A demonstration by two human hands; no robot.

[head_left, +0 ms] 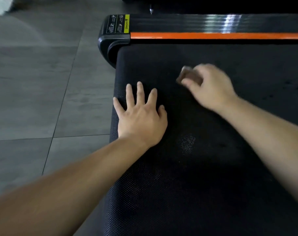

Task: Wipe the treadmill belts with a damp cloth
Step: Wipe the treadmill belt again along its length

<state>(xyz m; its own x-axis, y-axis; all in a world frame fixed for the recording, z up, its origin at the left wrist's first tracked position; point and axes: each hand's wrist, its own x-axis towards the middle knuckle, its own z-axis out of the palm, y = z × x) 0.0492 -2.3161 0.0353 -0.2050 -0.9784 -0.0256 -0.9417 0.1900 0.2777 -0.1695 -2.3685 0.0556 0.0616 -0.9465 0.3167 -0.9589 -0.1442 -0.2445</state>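
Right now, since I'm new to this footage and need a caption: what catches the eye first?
The bright orange stripe across the top stands out above the black textured belt. At centre, the left hand lies flat on the belt, while the blurred right hand grips a small brown cloth.

My left hand (141,118) lies flat on the belt (204,176), near its left edge. My right hand (211,86), farther off and to the right, holds the cloth (187,76) on the belt. The side rail (213,35) runs along the far side, with a label (118,23) at its left end. The floor (34,91) lies to the left.
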